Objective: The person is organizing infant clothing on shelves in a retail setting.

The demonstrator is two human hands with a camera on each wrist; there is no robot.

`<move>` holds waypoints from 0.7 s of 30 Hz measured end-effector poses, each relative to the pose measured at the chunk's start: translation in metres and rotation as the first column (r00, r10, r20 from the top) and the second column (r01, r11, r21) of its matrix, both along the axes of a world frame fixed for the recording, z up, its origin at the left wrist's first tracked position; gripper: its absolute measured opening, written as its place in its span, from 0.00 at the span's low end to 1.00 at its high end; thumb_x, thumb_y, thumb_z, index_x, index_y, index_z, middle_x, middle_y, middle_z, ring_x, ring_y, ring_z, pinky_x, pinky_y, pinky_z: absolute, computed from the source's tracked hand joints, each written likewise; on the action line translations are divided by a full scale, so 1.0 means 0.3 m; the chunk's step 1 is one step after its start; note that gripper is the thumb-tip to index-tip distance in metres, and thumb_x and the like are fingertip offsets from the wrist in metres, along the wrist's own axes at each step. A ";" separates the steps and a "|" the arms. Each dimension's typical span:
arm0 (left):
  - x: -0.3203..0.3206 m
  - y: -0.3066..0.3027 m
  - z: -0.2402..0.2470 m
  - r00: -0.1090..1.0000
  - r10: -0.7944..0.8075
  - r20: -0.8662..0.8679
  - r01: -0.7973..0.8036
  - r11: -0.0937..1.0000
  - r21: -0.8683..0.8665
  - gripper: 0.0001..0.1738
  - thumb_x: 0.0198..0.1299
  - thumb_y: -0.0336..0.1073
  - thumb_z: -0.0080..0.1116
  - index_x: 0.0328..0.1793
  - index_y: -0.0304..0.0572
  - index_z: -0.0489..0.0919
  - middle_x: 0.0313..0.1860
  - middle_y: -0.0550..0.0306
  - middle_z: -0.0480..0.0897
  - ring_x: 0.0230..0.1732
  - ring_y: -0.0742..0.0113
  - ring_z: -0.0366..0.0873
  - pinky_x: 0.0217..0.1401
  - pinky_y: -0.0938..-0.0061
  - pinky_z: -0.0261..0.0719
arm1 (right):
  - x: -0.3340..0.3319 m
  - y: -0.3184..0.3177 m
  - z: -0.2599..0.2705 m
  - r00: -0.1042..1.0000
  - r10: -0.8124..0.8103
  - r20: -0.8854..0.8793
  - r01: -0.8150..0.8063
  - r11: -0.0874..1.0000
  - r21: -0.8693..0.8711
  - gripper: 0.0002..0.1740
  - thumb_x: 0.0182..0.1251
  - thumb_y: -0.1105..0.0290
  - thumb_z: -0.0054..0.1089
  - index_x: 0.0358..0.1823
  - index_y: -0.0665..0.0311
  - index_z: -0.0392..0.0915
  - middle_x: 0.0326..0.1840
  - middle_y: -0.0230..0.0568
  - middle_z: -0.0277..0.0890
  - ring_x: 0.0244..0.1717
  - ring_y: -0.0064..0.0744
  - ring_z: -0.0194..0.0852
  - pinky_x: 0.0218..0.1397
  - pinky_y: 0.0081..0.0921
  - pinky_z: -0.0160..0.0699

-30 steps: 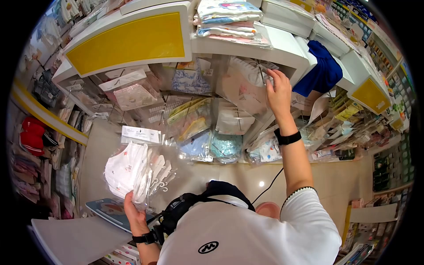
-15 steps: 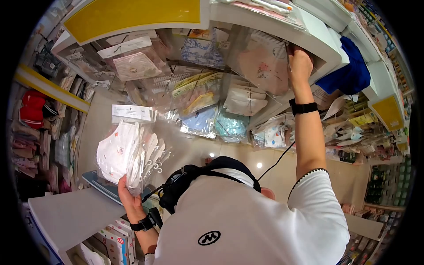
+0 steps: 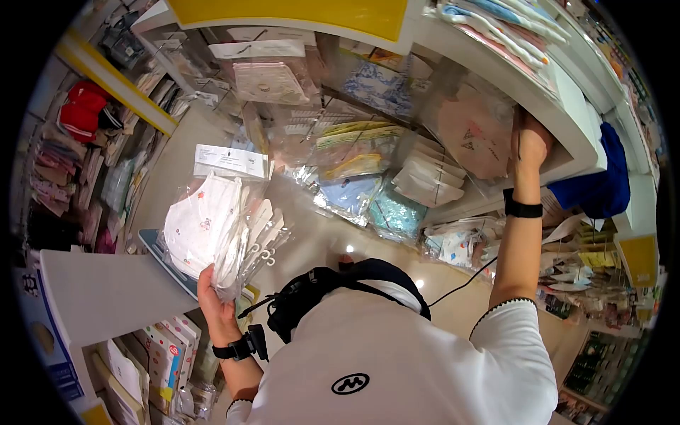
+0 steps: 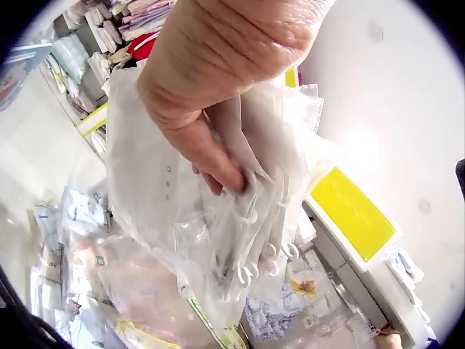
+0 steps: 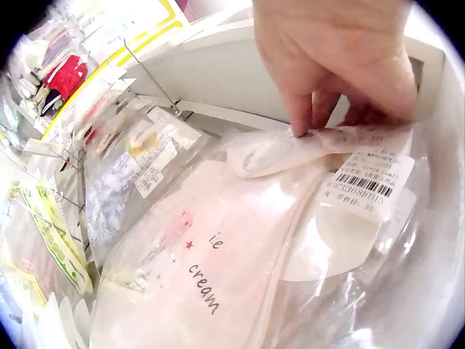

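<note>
Right wrist view shows the right hand (image 5: pixel 330 62) with its fingers bent over the upper edge of the pink packet (image 5: pixel 211 251), which hangs inside the display shelf (image 3: pixel 510 79). The left hand (image 4: pixel 211 80) pinches the white packets (image 3: pixel 202 223), and their small hooks stick out. Slippery plastic could perhaps make this bundle slide, or a hook could catch another bag. Below is a shiny floor (image 3: pixel 460 301); a yellow panel (image 3: pixel 297 14) is on the shelf front, and red clothing (image 3: pixel 85 113) hangs far left.
</note>
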State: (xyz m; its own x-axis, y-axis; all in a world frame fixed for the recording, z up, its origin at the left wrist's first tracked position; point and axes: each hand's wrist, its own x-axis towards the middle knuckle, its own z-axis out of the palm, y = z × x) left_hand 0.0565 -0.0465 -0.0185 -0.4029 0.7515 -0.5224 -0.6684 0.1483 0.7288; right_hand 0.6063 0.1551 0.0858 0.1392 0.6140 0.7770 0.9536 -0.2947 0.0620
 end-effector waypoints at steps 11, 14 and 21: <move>-0.056 -0.022 -0.034 0.999 0.050 -0.010 -0.050 0.999 0.003 0.19 0.54 0.38 0.50 0.47 0.31 0.75 0.43 0.51 0.80 0.42 0.60 0.79 0.46 0.70 0.76 | 0.026 -0.017 -0.041 0.987 -0.133 0.095 0.135 0.991 -0.017 0.28 0.61 0.47 0.47 0.57 0.56 0.69 0.61 0.48 0.64 0.62 0.52 0.58 0.65 0.46 0.47; -0.030 -0.026 -0.033 0.998 0.066 0.012 -0.066 0.998 0.005 0.19 0.54 0.38 0.50 0.47 0.30 0.75 0.43 0.50 0.80 0.42 0.60 0.79 0.46 0.70 0.76 | 0.033 -0.019 -0.038 0.989 -0.094 0.116 0.090 0.995 0.031 0.27 0.61 0.50 0.49 0.57 0.57 0.70 0.61 0.49 0.64 0.62 0.52 0.58 0.65 0.46 0.46; -0.045 -0.037 -0.059 0.998 0.047 0.041 -0.046 0.999 -0.011 0.18 0.54 0.37 0.51 0.46 0.30 0.75 0.42 0.50 0.80 0.42 0.60 0.79 0.48 0.70 0.76 | -0.081 -0.090 -0.035 0.995 -0.042 0.085 0.033 0.994 0.105 0.27 0.54 0.64 0.57 0.57 0.60 0.68 0.56 0.53 0.65 0.60 0.52 0.56 0.62 0.47 0.50</move>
State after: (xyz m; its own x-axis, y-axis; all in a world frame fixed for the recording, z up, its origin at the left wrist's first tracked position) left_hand 0.0430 -0.0575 -0.0361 -0.4154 0.7270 -0.5467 -0.7042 0.1235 0.6992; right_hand 0.5819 0.1280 0.0753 0.0894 0.5255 0.8461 0.9341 -0.3391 0.1119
